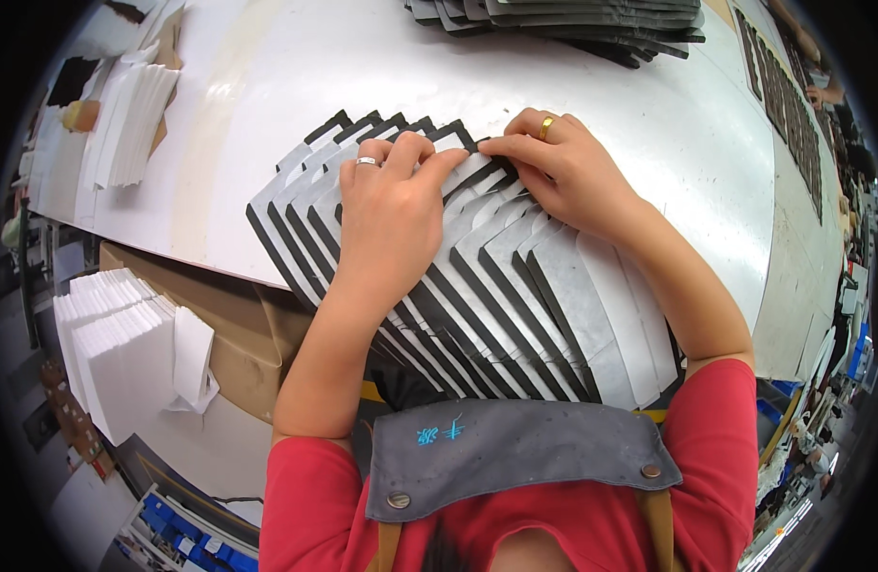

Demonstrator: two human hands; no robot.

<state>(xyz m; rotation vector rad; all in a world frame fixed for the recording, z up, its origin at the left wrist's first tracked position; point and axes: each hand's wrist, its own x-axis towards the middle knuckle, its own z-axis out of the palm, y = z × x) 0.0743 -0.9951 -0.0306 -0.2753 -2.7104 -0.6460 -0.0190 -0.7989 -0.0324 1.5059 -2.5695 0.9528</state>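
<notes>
Several flat grey-white panels with black edges [577, 315] lie overlapped like a fan, partly on the white table and reaching over its near edge toward my body. My left hand [393, 210] rests over the middle of the fan. Its fingers are bent, with thumb and index at the black corner of one panel. From the right, my right hand [574, 181] meets it there, thumb and index pinched on the same black edge. The two sets of fingertips almost touch. Parts of the panels under my hands are hidden.
A stack of similar black-edged panels [572, 14] lies at the table's far side. White sheets [134, 124] stand on the table [296, 57] at left. Below them, more white stacks [124, 353] sit beside a brown carton [229, 324]. Dark strips [782, 105] lie at far right, near another person's hand [825, 93].
</notes>
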